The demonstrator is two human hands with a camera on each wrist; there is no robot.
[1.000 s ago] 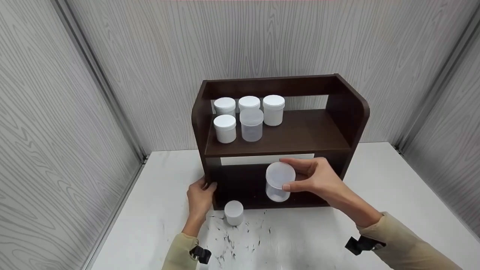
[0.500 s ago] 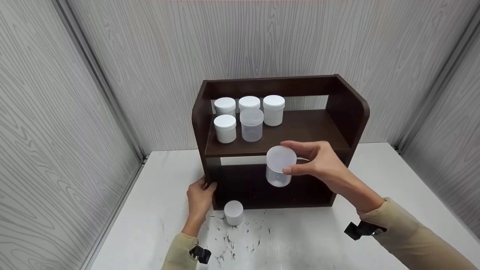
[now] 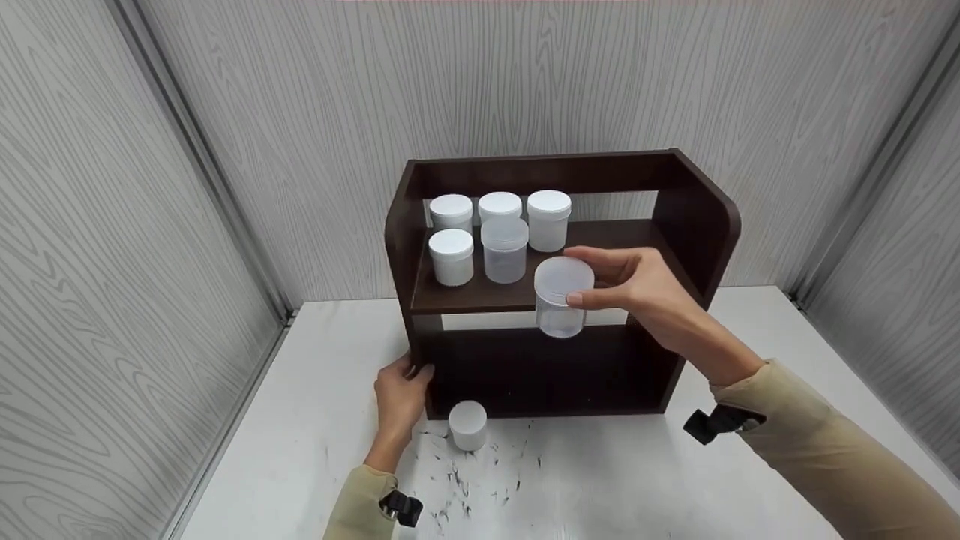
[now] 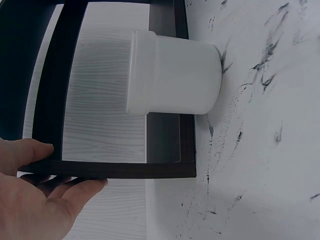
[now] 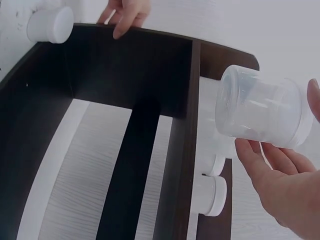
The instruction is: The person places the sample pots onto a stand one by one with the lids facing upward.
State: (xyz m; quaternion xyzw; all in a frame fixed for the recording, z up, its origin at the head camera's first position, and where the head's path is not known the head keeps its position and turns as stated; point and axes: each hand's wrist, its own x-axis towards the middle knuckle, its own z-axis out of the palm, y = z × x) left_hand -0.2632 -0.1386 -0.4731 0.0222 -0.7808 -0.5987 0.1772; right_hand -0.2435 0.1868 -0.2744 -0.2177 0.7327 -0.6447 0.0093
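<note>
My right hand (image 3: 637,289) pinches a clear plastic jar (image 3: 561,300) by its lid, upright in front of the upper shelf. In the right wrist view the jar (image 5: 262,105) looks see-through, with thumb and fingers on opposite sides. My left hand (image 3: 401,396) grips the left side panel of a dark brown two-tier shelf (image 3: 555,375); the left wrist view shows its thumb on one face and fingers on the other. A small white jar (image 3: 468,426) stands on the table before the shelf's lower left corner, close to that hand.
On the upper tier stand several white lidded jars (image 3: 451,259) grouped at the left, with a translucent jar (image 3: 505,251) in the front row. The white table (image 3: 600,480) bears dark scuff marks. Grey wood-grain panels (image 3: 480,75) enclose the back and sides.
My right hand has raised the clear jar from in front of the lower tier to the upper shelf's front edge. The left hand keeps its hold on the side panel.
</note>
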